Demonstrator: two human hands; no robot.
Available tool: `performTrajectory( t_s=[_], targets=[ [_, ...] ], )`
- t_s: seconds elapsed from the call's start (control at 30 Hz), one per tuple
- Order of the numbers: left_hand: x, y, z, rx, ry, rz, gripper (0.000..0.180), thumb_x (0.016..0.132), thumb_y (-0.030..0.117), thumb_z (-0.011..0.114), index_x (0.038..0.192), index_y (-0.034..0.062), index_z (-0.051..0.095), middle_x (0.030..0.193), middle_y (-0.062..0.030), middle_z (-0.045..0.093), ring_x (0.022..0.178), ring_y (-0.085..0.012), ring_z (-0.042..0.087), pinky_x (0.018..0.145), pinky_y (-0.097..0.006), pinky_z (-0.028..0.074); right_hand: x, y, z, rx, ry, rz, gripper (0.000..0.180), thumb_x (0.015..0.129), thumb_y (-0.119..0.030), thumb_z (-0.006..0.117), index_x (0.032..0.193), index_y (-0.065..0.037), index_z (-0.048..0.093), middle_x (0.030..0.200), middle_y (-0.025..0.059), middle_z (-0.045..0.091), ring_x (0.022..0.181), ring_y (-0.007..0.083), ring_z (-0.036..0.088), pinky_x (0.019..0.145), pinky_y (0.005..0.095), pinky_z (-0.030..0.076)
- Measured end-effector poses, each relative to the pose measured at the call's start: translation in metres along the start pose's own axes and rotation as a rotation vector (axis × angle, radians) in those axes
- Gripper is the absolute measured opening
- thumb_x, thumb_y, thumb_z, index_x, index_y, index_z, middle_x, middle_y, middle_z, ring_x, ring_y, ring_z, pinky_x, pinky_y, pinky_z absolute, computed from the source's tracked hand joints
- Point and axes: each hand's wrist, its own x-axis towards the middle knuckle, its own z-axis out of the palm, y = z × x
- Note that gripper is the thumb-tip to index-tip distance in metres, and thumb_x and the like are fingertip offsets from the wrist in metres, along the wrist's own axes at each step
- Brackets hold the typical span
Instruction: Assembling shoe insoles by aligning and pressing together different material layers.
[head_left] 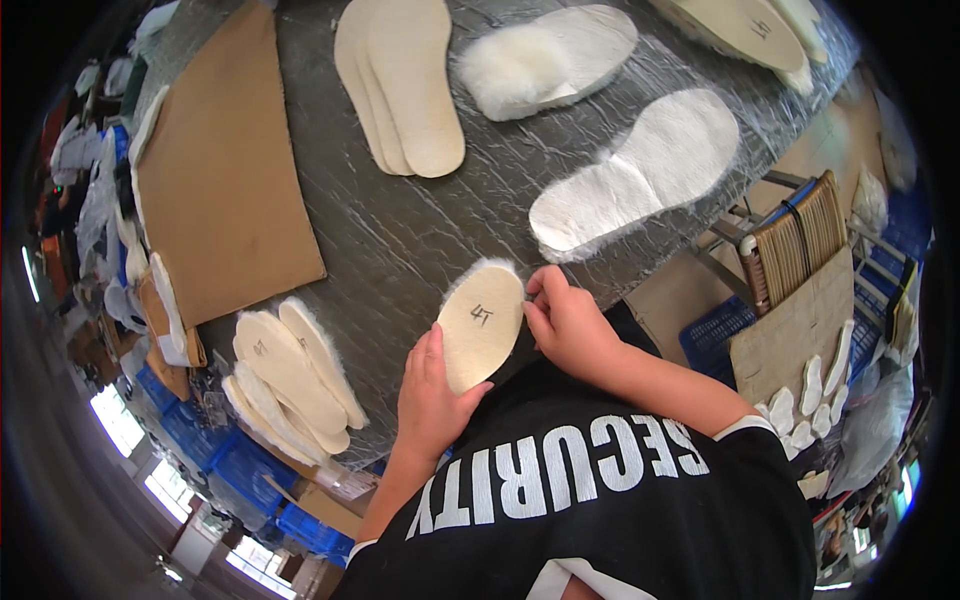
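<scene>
I hold a small oval cream piece with a fluffy white fringe [483,322] just over the near edge of the table. My left hand [432,393] cups it from below with fingers along its left side. My right hand [567,318] pinches its right edge. The piece's smooth backing faces up with a handwritten mark on it.
The table [420,235] has a grey, wrinkled plastic cover. On it lie a brown cardboard sheet [215,165], stacked cream insoles [405,80], a fluffy insole [545,62], a white fleece insole [640,170], and a pile of insoles [290,380] at the near left. Blue crates [720,335] and a chair [795,250] stand to the right.
</scene>
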Motion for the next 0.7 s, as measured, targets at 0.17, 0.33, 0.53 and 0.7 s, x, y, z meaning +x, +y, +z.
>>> performTrajectory(
  t_s=[0.17,0.33,0.53,0.7],
  targets=[
    [0.003,0.002,-0.004,-0.053,0.004,0.027,0.095,0.064,0.021,0.085,0.139,-0.0047,0.032,0.130,-0.0236,0.047,0.116,-0.0399,0.049,0.098,-0.044,0.041,-0.001,-0.001,0.002,-0.714,0.006,-0.848,0.050,0.071,-0.021,0.074,0.116,-0.010,0.055,0.126,0.0123,0.055,0.117,0.0313,0.053,0.090,0.0419,0.045],
    [0.004,-0.003,-0.015,-0.134,0.017,0.049,0.095,0.063,0.027,0.085,0.138,-0.0037,0.035,0.129,-0.0222,0.047,0.114,-0.0379,0.050,0.095,-0.042,0.044,0.014,0.004,0.007,-0.881,-0.121,-0.816,0.081,0.066,-0.038,0.075,0.138,-0.015,0.045,0.148,0.0137,0.035,0.139,0.0321,0.031,0.113,0.0460,0.025],
    [-0.004,-0.020,-0.021,-0.401,0.098,-0.115,0.050,0.070,0.004,0.076,0.115,-0.0044,0.054,0.113,-0.0162,0.052,0.096,-0.0286,0.059,0.085,-0.036,0.050,0.018,0.000,0.003,-0.856,-0.155,-0.838,0.095,0.056,-0.044,0.078,0.140,-0.016,0.043,0.148,0.0125,0.036,0.138,0.0315,0.032,0.112,0.0471,0.024],
    [0.002,-0.020,-0.016,-0.519,0.119,-0.114,0.018,0.080,0.001,0.066,0.096,-0.0042,0.060,0.100,-0.0159,0.056,0.089,-0.0314,0.059,0.077,-0.036,0.049,0.021,-0.029,0.006,-1.093,-0.281,-0.796,0.100,0.049,-0.037,0.083,0.139,-0.017,0.044,0.149,0.0085,0.037,0.139,0.0280,0.031,0.111,0.0537,0.020]
  ],
)
